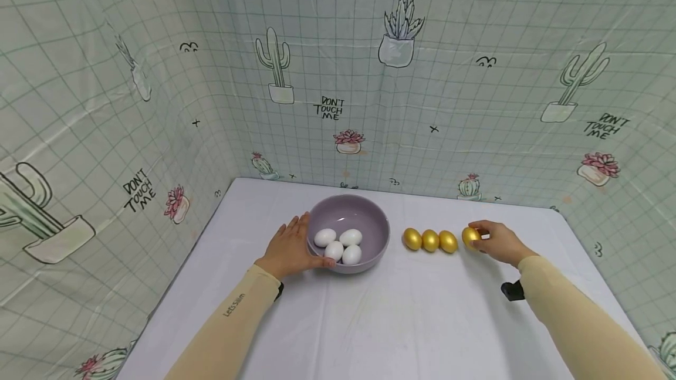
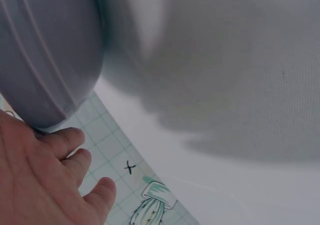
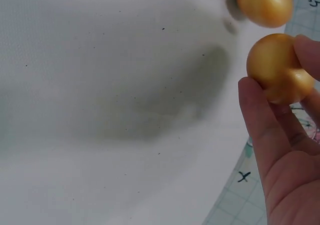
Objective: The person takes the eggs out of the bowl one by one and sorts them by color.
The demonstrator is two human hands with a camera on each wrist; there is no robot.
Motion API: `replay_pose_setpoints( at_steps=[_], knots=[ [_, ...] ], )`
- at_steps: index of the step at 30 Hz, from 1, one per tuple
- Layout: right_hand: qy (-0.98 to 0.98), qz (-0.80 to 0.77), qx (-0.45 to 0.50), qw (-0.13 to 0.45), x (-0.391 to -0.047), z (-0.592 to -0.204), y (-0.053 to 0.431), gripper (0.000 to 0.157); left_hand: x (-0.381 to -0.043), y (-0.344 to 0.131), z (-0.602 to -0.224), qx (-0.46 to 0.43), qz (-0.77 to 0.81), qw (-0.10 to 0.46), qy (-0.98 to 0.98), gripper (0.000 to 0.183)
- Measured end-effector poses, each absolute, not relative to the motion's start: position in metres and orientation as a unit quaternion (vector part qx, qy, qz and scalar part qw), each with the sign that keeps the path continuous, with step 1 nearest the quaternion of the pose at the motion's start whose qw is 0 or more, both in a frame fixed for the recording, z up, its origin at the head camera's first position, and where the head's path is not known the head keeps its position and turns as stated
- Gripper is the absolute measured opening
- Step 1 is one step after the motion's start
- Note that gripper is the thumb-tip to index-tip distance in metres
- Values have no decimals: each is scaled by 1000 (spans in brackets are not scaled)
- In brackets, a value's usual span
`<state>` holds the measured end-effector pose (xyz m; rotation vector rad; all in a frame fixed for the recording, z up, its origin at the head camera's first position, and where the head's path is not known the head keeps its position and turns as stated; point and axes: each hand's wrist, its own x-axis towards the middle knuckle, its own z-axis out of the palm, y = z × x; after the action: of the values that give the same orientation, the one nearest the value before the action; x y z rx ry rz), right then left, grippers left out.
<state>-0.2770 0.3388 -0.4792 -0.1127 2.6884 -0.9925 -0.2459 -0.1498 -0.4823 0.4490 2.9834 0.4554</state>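
A mauve bowl (image 1: 372, 221) holds several white eggs (image 1: 351, 237). Against the bowl's left side rests my left hand (image 1: 291, 249), its fingers extended along the outside and its thumb at the front rim. In the left wrist view the bowl's outer wall (image 2: 50, 50) is beside that hand (image 2: 45, 170). My right hand (image 1: 500, 243) pinches a gold egg (image 1: 470, 237) between thumb and fingers. The right wrist view shows this egg (image 3: 272, 62) at the fingertips, close to another gold egg (image 3: 266, 4). Three gold eggs (image 1: 430, 240) form a row right of the bowl.
A white tabletop (image 1: 401, 321) lies under everything. Behind it and at both sides hangs a grid-patterned cloth (image 1: 343, 75) with cactus prints. Each wrist wears a black strap, seen below the right sleeve (image 1: 560, 298) and left sleeve (image 1: 237, 309).
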Motion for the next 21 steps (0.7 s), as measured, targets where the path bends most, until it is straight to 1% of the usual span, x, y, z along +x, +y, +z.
replay_pose_setpoints(
  at_steps=[6, 21],
  knots=[
    [932, -334, -35, 138, -279, -488, 342, 52, -246, -149, -482, 145, 151, 46, 977, 136],
    [936, -313, -7, 163, -279, -491, 338, 54, -246, -150, -482, 142, 150, 49, 977, 136]
  ],
)
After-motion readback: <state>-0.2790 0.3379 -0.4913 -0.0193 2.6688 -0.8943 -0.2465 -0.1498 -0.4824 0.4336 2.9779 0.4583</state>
